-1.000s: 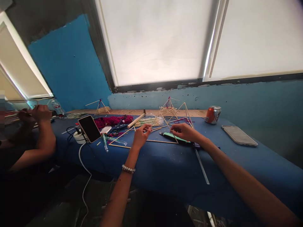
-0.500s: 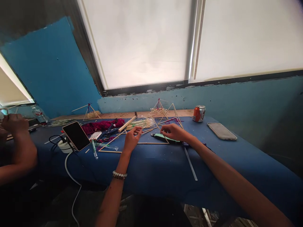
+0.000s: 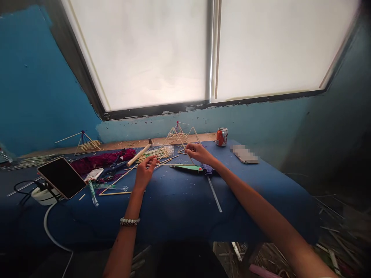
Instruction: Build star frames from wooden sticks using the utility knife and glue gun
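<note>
Before me is a white-blinded window [image 3: 145, 58] set in a chipped blue-painted wall [image 3: 37, 85], above a surface covered in dark blue cloth [image 3: 174, 208]. At the back stand two small pyramids of pale wooden sticks tied with purple yarn [image 3: 87, 144], and they look complete. A triangular frame of thin wooden sticks [image 3: 188, 141] rises between my hands, but I can see no yarn on it, so it looks unfinished. My right hand [image 3: 199, 153] is half closed, its fingers pinching the frame's lower stick. My left hand [image 3: 145, 173] is curled among loose sticks, and I cannot tell whether it grips one. Nearby lie a mint-green glue gun [image 3: 187, 168] and a tangle of magenta yarn [image 3: 100, 161].
</note>
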Tool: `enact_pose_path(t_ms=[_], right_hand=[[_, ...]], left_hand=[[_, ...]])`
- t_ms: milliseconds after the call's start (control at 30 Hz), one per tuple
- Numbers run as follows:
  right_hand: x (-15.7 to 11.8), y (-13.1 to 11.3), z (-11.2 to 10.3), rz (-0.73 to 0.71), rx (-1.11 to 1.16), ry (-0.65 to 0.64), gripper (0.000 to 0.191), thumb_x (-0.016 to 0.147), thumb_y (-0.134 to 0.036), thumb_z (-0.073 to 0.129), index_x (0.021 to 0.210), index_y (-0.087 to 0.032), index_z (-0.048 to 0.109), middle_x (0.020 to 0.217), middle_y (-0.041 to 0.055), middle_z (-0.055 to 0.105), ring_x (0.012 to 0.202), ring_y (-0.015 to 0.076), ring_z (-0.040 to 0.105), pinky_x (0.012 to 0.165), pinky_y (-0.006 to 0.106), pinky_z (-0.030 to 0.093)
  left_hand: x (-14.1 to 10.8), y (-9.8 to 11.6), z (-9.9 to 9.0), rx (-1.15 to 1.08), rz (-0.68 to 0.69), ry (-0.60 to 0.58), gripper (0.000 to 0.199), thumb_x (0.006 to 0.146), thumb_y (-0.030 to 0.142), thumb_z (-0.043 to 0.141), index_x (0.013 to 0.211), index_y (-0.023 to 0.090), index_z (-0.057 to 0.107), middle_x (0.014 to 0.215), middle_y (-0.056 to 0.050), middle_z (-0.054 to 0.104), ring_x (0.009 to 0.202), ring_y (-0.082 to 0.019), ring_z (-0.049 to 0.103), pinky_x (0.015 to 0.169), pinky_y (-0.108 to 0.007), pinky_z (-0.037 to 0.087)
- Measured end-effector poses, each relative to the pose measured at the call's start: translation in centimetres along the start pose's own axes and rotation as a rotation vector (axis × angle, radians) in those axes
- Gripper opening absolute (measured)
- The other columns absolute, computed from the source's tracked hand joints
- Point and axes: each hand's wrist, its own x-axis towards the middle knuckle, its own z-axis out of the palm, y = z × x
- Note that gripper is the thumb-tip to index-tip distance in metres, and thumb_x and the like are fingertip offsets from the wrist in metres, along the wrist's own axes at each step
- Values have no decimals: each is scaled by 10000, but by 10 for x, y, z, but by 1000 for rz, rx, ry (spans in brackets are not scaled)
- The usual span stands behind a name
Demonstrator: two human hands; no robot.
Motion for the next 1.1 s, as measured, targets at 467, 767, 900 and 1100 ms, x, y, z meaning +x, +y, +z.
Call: enact_pose_path(t_ms=[467, 767, 900, 1100], right_hand=[[0, 3, 1, 12, -164, 231, 238, 906, -405, 414, 856, -203, 530, 708, 5, 576, 612, 152, 521, 603, 278, 375], [-1, 5, -3, 6, -281, 408, 172, 945, -319, 394, 893, -217, 523, 679, -3, 572, 580, 153, 513, 598, 275, 331], [-2, 2, 0, -31, -343, 372, 187, 962, -332, 394, 925, -213, 533, 674, -1, 586, 539, 150, 474, 588, 276, 314], [-5, -3, 0, -41, -388, 350, 194, 980, -325, 375, 909, -216, 520, 666, 0, 570, 539, 155, 464, 583, 278, 284]], left_hand=[[10, 7, -7, -146, 115, 94, 423, 931, 527, 508, 1166, 204, 649, 1148, -93, 710, 922, -193, 669, 798, -313, 516], [18, 11, -115, 631, -149, -51, 274, 818, 482, 628, 858, 238, 745, 849, -59, 767, 764, -246, 689, 657, -281, 469], [19, -11, -126, 1006, -273, -295, 226, 737, 447, 690, 856, 275, 778, 945, -69, 789, 879, -306, 709, 669, -283, 456], [23, -24, -110, 1093, -248, -298, 277, 763, 373, 628, 973, 267, 773, 1064, -106, 775, 976, -323, 706, 746, -307, 481]])
